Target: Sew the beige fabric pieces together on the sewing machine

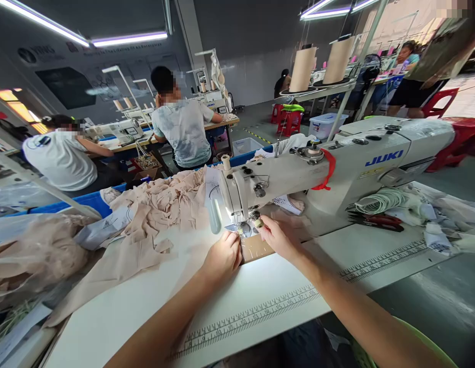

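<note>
In the head view, a white sewing machine [276,174] stands on the table, its lamp lighting the needle area. My left hand [224,251] is closed just left of the presser foot [245,230], fingertips pressed together; what they pinch is hidden. On the other side, my right hand [279,238] has its fingers bent in at a small round fitting [257,221] beside the foot; whether anything is between them does not show. A brown plate [256,248] with light marks lies between my hands. Beige fabric pieces [161,204] are heaped left of the machine head.
A printed ruler [256,322] runs along the table's front edge. At right lie dark-red-handled snips [379,220], a coil of pale cord [379,201] and fabric scraps [448,214]. Thread cones [302,69] stand behind the machine. Co-workers [184,128] sit at machines beyond.
</note>
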`<state>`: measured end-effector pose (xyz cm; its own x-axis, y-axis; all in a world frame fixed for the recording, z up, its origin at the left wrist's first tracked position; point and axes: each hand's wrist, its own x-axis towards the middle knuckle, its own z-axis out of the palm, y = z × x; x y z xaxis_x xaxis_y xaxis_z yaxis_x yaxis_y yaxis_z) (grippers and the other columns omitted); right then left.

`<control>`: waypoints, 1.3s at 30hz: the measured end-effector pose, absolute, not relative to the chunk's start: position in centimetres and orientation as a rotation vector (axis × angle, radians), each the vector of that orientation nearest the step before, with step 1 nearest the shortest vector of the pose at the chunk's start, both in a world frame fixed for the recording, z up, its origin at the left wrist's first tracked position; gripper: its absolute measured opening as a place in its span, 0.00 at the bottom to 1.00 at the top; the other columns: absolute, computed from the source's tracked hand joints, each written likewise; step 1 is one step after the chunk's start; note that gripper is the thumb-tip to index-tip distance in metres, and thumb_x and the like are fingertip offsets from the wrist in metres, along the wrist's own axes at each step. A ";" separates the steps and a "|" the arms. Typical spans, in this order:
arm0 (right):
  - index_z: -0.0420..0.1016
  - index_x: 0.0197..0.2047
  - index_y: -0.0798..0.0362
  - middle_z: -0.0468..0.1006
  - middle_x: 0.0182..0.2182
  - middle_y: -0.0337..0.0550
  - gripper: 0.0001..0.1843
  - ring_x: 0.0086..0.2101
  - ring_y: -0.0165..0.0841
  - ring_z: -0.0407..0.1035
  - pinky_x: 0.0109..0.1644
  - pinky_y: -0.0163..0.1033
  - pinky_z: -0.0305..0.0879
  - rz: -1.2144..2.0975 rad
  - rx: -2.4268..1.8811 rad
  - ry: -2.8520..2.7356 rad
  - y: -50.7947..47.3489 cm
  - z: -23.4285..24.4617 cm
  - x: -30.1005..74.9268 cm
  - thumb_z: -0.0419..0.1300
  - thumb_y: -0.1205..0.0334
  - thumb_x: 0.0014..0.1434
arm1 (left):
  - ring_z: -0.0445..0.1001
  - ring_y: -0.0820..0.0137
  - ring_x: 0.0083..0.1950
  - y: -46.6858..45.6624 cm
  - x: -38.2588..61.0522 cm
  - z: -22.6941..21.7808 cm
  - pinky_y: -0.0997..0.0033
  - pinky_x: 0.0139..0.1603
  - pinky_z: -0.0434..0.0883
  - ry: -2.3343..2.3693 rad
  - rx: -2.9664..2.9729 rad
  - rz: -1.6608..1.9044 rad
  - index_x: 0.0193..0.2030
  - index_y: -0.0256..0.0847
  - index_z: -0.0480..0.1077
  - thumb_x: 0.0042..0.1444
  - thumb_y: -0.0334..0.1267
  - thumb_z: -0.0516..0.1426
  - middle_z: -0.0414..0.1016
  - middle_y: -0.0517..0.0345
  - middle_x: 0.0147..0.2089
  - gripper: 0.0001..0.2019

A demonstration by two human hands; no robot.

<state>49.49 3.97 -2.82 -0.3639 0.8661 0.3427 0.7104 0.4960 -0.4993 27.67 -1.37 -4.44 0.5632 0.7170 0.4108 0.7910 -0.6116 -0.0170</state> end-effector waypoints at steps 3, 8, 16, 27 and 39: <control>0.72 0.32 0.49 0.76 0.22 0.38 0.18 0.25 0.31 0.69 0.32 0.36 0.55 0.383 -1.312 -2.173 4.3 -2.9 48.9 0.50 0.58 0.73 | 0.75 0.58 0.47 -1.0 27.6 -4.4 0.60 0.44 0.80 -1.251 -2.585 -0.506 0.46 0.36 0.76 0.70 0.31 0.45 0.78 0.42 0.47 0.17; 0.70 0.28 0.49 0.74 0.20 0.39 0.22 0.24 0.32 0.67 0.31 0.37 0.54 0.358 -1.320 -2.151 4.5 -3.0 48.9 0.49 0.55 0.73 | 0.75 0.60 0.47 -0.8 27.6 -4.6 0.62 0.45 0.79 -1.317 -2.555 -0.457 0.46 0.38 0.76 0.69 0.31 0.47 0.78 0.45 0.46 0.15; 0.75 0.31 0.49 0.79 0.24 0.43 0.20 0.25 0.33 0.68 0.29 0.38 0.51 0.192 -1.278 -2.136 4.0 -3.2 49.6 0.49 0.57 0.74 | 0.77 0.59 0.47 -1.2 27.9 -3.3 0.61 0.45 0.77 -1.556 -2.475 -0.453 0.49 0.43 0.75 0.68 0.29 0.46 0.78 0.48 0.48 0.17; 0.73 0.46 0.47 0.80 0.40 0.36 0.06 0.33 0.30 0.70 0.28 0.37 0.55 -0.014 -0.879 -2.411 0.6 -2.8 46.5 0.62 0.59 0.65 | 0.78 0.63 0.34 -0.9 24.5 -4.1 0.68 0.34 0.69 -1.967 -2.355 -0.444 0.32 0.45 0.69 0.66 0.40 0.43 0.77 0.55 0.32 0.16; 0.72 0.50 0.48 0.81 0.46 0.39 0.13 0.36 0.33 0.72 0.33 0.38 0.59 0.075 -0.778 -2.449 -0.5 -2.5 46.1 0.64 0.63 0.62 | 0.72 0.63 0.28 -3.9 25.8 -1.8 0.65 0.30 0.67 -1.965 -2.605 -0.670 0.26 0.45 0.63 0.63 0.43 0.47 0.73 0.55 0.27 0.15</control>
<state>46.11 -0.51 -2.46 -0.6729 0.5468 0.4983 0.5152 0.8297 -0.2148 25.79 -3.88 -1.83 0.2303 0.9522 0.2009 0.8763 -0.2927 0.3826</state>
